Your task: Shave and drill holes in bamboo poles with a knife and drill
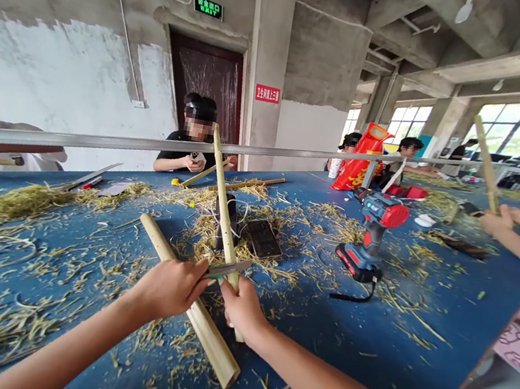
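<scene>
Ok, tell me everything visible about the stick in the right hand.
The stick is long, nearly straight and pale yellow, and looks like bamboo or wood. It slants upward, its far end raised above the blue table. The right hand grips it near its lower end, and the knife in the left hand lies across it just above that grip.

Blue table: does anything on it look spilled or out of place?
Yes. Shavings lie strewn across the blue table, which looks untidy. What looks like a dark phone lies among them, beyond the right hand, an odd spot amid debris.
</scene>
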`<move>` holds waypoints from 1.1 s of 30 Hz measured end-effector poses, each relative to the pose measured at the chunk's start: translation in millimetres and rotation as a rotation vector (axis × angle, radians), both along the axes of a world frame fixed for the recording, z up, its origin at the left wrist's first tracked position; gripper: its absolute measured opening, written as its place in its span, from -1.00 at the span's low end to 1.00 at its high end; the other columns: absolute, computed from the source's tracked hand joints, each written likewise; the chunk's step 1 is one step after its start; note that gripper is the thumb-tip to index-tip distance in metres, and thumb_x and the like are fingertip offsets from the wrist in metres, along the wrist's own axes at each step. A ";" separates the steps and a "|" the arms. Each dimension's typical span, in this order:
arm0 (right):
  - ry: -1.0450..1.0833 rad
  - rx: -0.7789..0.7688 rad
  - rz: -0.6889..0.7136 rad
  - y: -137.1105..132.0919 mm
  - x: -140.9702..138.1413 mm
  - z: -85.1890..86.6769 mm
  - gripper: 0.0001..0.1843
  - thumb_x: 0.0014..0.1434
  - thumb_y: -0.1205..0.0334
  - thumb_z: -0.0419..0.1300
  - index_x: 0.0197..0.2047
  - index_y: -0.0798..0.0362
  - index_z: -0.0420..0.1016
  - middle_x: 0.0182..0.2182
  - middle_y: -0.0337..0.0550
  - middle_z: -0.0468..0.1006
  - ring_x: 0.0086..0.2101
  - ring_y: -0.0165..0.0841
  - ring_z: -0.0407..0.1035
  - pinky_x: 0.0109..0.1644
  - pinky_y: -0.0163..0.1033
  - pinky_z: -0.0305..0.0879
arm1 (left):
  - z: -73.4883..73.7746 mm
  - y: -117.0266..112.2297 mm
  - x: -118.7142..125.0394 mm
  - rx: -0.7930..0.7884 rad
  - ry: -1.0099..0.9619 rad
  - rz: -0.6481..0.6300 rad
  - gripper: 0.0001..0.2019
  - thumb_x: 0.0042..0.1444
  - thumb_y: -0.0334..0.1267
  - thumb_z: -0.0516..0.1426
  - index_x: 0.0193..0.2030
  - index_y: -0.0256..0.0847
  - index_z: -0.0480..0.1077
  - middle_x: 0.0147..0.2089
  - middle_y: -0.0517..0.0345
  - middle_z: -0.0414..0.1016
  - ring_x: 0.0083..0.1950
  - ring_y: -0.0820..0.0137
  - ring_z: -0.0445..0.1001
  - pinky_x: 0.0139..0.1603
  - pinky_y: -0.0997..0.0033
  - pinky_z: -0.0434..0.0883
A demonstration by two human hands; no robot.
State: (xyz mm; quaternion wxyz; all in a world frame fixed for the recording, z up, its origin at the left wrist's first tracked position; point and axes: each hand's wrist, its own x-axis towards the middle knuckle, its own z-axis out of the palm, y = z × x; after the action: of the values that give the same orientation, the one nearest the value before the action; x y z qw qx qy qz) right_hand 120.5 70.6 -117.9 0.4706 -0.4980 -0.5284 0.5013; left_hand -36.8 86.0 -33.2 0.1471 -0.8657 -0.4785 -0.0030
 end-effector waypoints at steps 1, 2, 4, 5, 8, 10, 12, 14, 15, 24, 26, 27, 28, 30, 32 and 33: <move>-0.003 0.004 -0.001 0.1 0.1 0.1 -0.74 0.06 0.03 0.04 -0.46 0.04 0.11 -0.76 -0.48 0.03 -0.81 -0.56 0.05 -0.80 -0.45 -0.01 | 0.0 -0.2 0.4 0.003 -0.007 0.009 -0.60 0.18 -0.02 -0.29 -0.25 -0.21 0.22 -0.48 0.06 0.44 -0.50 0.27 0.43 -0.56 0.39 0.23; -0.003 0.003 -0.003 0.2 0.2 0.1 -0.74 0.06 0.03 0.04 -0.46 0.04 0.11 -0.76 -0.48 0.04 -0.81 -0.56 0.04 -0.80 -0.45 -0.01 | 0.2 -0.3 0.5 0.012 -0.017 0.032 -0.60 0.18 -0.02 -0.28 -0.25 -0.22 0.22 -0.49 0.05 0.43 -0.51 0.28 0.43 -0.57 0.39 0.23; 0.002 -0.002 -0.005 0.4 0.2 -0.5 -0.73 0.07 0.03 0.03 -0.46 0.04 0.11 -0.76 -0.48 0.04 -0.81 -0.56 0.04 -0.80 -0.45 0.00 | 1.0 -0.5 0.7 0.030 -0.029 0.044 -0.61 0.18 -0.03 -0.27 -0.25 -0.23 0.23 -0.49 0.04 0.43 -0.53 0.29 0.42 -0.59 0.40 0.23; 0.005 -0.004 0.001 0.6 0.2 -0.9 -0.74 0.07 0.04 0.03 -0.46 0.04 0.11 -0.76 -0.48 0.04 -0.81 -0.56 0.04 -0.80 -0.45 0.00 | 1.5 -0.8 0.8 0.018 -0.029 0.006 -0.61 0.18 -0.04 -0.28 -0.25 -0.23 0.23 -0.49 0.05 0.43 -0.54 0.31 0.41 -0.58 0.40 0.24; -0.006 0.019 0.006 1.3 0.1 -2.1 -0.74 0.07 0.05 0.03 -0.46 0.04 0.11 -0.76 -0.47 0.03 -0.81 -0.55 0.05 -0.79 -0.45 0.00 | 2.8 -2.7 1.9 0.017 -0.027 -0.016 -0.59 0.18 -0.03 -0.28 -0.26 -0.24 0.25 -0.51 0.05 0.43 -0.55 0.32 0.41 -0.58 0.40 0.26; -0.028 0.034 -0.003 1.6 0.1 -2.4 -0.74 0.08 0.05 0.02 -0.48 0.05 0.11 -0.76 -0.46 0.04 -0.81 -0.55 0.06 -0.79 -0.45 -0.01 | 3.5 -4.4 3.2 0.050 -0.019 0.044 -0.59 0.18 -0.02 -0.27 -0.23 -0.25 0.24 -0.52 0.05 0.43 -0.54 0.30 0.42 -0.59 0.40 0.26; -0.054 0.033 -0.005 1.6 0.2 -2.2 -0.73 0.08 0.06 0.02 -0.51 0.05 0.11 -0.77 -0.44 0.05 -0.81 -0.55 0.06 -0.79 -0.45 -0.02 | 3.8 -6.0 4.9 0.028 0.006 0.012 -0.58 0.19 -0.03 -0.30 -0.23 -0.24 0.24 -0.51 0.06 0.43 -0.54 0.28 0.43 -0.58 0.37 0.28; -0.069 0.027 -0.008 1.4 0.3 -1.7 -0.72 0.07 0.07 0.02 -0.53 0.05 0.10 -0.78 -0.44 0.06 -0.81 -0.55 0.06 -0.78 -0.45 -0.02 | 4.2 -7.2 6.4 0.002 0.039 -0.037 -0.60 0.19 -0.05 -0.29 -0.22 -0.23 0.24 -0.47 0.05 0.44 -0.50 0.27 0.44 -0.54 0.36 0.31; -0.072 0.026 -0.014 1.3 0.2 -1.4 -0.71 0.08 0.06 0.02 -0.53 0.05 0.10 -0.78 -0.43 0.06 -0.81 -0.55 0.06 -0.78 -0.45 -0.03 | 4.3 -7.6 7.0 0.013 0.044 0.023 -0.60 0.19 -0.06 -0.29 -0.22 -0.23 0.24 -0.48 0.05 0.44 -0.52 0.28 0.44 -0.56 0.37 0.30; -0.079 -0.012 -0.015 3.4 -2.8 -3.9 -0.73 0.09 0.06 0.01 -0.50 0.05 0.11 -0.79 -0.44 0.08 -0.81 -0.54 0.06 -0.78 -0.44 -0.04 | 3.3 -9.6 6.2 0.033 0.020 0.106 -0.63 0.19 -0.07 -0.27 -0.22 -0.23 0.22 -0.47 0.04 0.45 -0.50 0.28 0.45 -0.55 0.39 0.29; -0.086 -0.010 -0.008 4.0 -3.4 -4.0 -0.75 0.09 0.09 0.01 -0.49 0.05 0.12 -0.80 -0.44 0.07 -0.81 -0.55 0.05 -0.78 -0.45 -0.05 | 1.9 -9.6 6.0 -0.015 0.023 -0.002 -0.66 0.19 -0.08 -0.26 -0.21 -0.21 0.22 -0.44 0.06 0.46 -0.47 0.28 0.47 -0.52 0.38 0.31; -0.091 -0.004 -0.011 4.4 -3.7 -3.9 -0.76 0.09 0.10 0.02 -0.49 0.05 0.13 -0.80 -0.44 0.07 -0.81 -0.55 0.06 -0.77 -0.45 -0.05 | 1.1 -9.4 5.9 -0.020 0.029 -0.030 -0.66 0.18 -0.08 -0.25 -0.22 -0.20 0.22 -0.44 0.06 0.46 -0.45 0.26 0.47 -0.51 0.37 0.32; -0.095 0.000 -0.018 4.7 -3.9 -3.6 -0.76 0.09 0.10 0.02 -0.49 0.06 0.13 -0.80 -0.45 0.06 -0.81 -0.55 0.06 -0.77 -0.45 -0.05 | 0.4 -8.9 5.7 0.005 0.024 0.040 -0.66 0.18 -0.08 -0.25 -0.23 -0.21 0.23 -0.46 0.05 0.46 -0.49 0.26 0.46 -0.55 0.37 0.30; -0.093 -0.010 -0.032 5.4 -4.5 -3.0 -0.76 0.09 0.08 0.01 -0.48 0.06 0.14 -0.80 -0.44 0.06 -0.80 -0.54 0.07 -0.77 -0.45 -0.05 | 0.0 -6.9 4.9 0.070 0.014 0.124 -0.64 0.18 -0.07 -0.25 -0.21 -0.24 0.23 -0.45 0.01 0.46 -0.47 0.23 0.46 -0.56 0.35 0.29; -0.094 -0.019 -0.028 6.0 -4.8 -2.5 -0.76 0.09 0.08 0.00 -0.48 0.06 0.15 -0.80 -0.43 0.08 -0.80 -0.52 0.08 -0.76 -0.44 -0.04 | 2.2 -4.0 3.6 0.050 -0.004 0.069 -0.64 0.19 -0.08 -0.26 -0.22 -0.23 0.23 -0.46 0.03 0.45 -0.49 0.26 0.46 -0.55 0.36 0.30; -0.105 -0.014 -0.028 6.1 -4.9 -2.4 -0.76 0.09 0.08 0.00 -0.48 0.06 0.16 -0.80 -0.42 0.08 -0.80 -0.52 0.08 -0.75 -0.43 -0.04 | 4.6 -2.1 2.6 0.016 -0.003 0.013 -0.65 0.18 -0.08 -0.25 -0.22 -0.22 0.24 -0.46 0.04 0.45 -0.48 0.28 0.46 -0.54 0.38 0.30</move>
State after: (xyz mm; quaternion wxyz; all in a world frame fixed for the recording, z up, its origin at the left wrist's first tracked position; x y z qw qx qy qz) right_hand 115.6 76.8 -120.2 0.4457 -0.5343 -0.5416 0.4716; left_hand -34.1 83.9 -28.6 0.1534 -0.8614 -0.4842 -0.0074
